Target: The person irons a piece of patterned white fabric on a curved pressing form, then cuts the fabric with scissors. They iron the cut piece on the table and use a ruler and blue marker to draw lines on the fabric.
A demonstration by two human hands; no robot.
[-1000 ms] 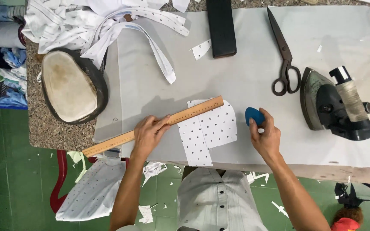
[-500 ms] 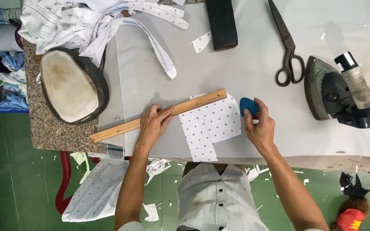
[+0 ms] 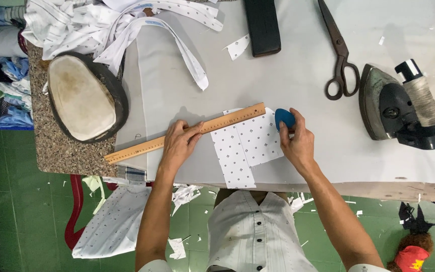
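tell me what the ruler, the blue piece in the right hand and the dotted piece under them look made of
Ruler: looks like wood, tan with visible grain and printed marks.
Blue piece: smooth, matte, rounded; probably chalk or plastic, unclear.
Dotted piece: thin white woven fabric, lying flat with cut edges.

Tailoring bench over green floor

Grey-covered worktable [image 3: 298, 75] on a speckled stone counter [image 3: 56, 151]; green tiled floor [image 3: 21, 201] from 4 to 8 o'clock, strewn with white fabric scraps [image 3: 185, 194]; red chair frame [image 3: 74, 211] at 7 o'clock.
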